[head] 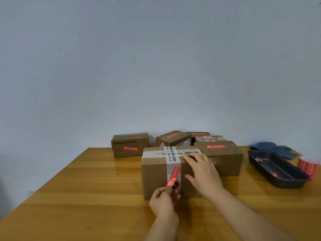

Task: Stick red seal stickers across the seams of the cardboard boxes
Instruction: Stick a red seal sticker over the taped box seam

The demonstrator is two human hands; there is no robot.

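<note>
The left hand [164,202] pinches the lower end of a red seal sticker [173,177] lying up the taped front of the nearest cardboard box [156,174]. The right hand [202,173] lies open, bracing the box's top edge. Sealed boxes [129,146] stand behind on the worktop [86,197], a dark tray [278,171] to the right.

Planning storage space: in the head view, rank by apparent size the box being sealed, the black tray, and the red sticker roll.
1. Box being sealed, though nearest the camera.
2. Black tray.
3. Red sticker roll, partly hidden.
</note>
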